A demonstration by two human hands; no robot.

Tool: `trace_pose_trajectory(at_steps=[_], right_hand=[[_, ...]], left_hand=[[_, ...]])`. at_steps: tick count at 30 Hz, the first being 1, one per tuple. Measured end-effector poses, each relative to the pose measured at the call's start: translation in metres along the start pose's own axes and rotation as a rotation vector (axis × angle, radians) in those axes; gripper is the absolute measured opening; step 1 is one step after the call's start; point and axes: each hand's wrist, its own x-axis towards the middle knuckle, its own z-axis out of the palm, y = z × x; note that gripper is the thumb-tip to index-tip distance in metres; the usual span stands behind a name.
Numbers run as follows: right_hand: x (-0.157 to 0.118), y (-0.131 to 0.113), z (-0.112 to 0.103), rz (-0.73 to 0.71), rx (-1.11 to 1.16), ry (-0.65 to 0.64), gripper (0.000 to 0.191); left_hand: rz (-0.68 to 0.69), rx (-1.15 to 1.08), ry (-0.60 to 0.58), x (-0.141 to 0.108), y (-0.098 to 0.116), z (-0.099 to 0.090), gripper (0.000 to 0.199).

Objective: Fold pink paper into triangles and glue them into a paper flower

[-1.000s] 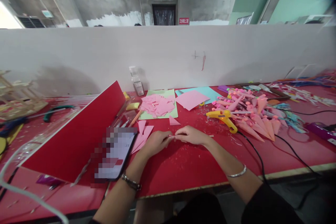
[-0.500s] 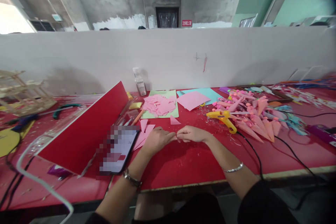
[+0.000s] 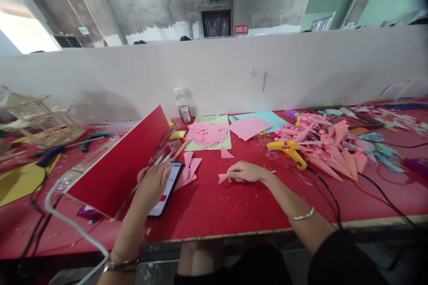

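Note:
My right hand (image 3: 245, 172) is pinching a small pink paper piece (image 3: 222, 178) just above the red tabletop. Its fingertips cover part of the paper. My left hand (image 3: 154, 183) lies over the upper left side of a phone (image 3: 165, 198), beside the lower edge of a red board (image 3: 123, 164). The fingers of that hand are mostly hidden, so what they touch does not show. Between the hands are folded pink paper pieces (image 3: 187, 171) and a loose pink triangle (image 3: 226, 153). Farther back, a heap of pink paper pieces (image 3: 207, 135) rests on a green sheet (image 3: 227, 142).
A yellow glue gun (image 3: 289, 149) lies at right against a pile of pink paper cones (image 3: 329, 151), its cord trailing to the table edge. Behind are a pink sheet (image 3: 250, 128) and a small bottle (image 3: 182, 107). A wooden model (image 3: 43, 120) stands far left, near a white cable (image 3: 72, 227).
My left hand has parted from my right and moved left over the phone. My right hand has stayed nearly in place, and its pink paper piece now shows. The view has shifted slightly.

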Motion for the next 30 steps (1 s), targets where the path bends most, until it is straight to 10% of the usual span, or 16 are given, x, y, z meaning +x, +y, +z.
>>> trace_pose_trajectory(at_steps=[3, 12, 19, 30], right_hand=[[0.001, -0.002, 0.002, -0.052, -0.078, 0.142, 0.039], [0.001, -0.001, 0.003, -0.157, -0.647, 0.721, 0.033], [0.006, 0.001, 0.004, -0.052, -0.980, 0.644, 0.034], [-0.002, -0.003, -0.002, 0.011, -0.020, 0.288, 0.041]], left_hand=[[0.012, -0.175, 0.004, 0.010, 0.028, 0.001, 0.041], [-0.048, -1.026, -0.569, 0.069, 0.119, 0.049, 0.065], [0.108, -1.031, -0.411, 0.069, 0.121, 0.067, 0.046], [0.403, -0.663, -0.252, 0.062, 0.117, 0.058, 0.040]])
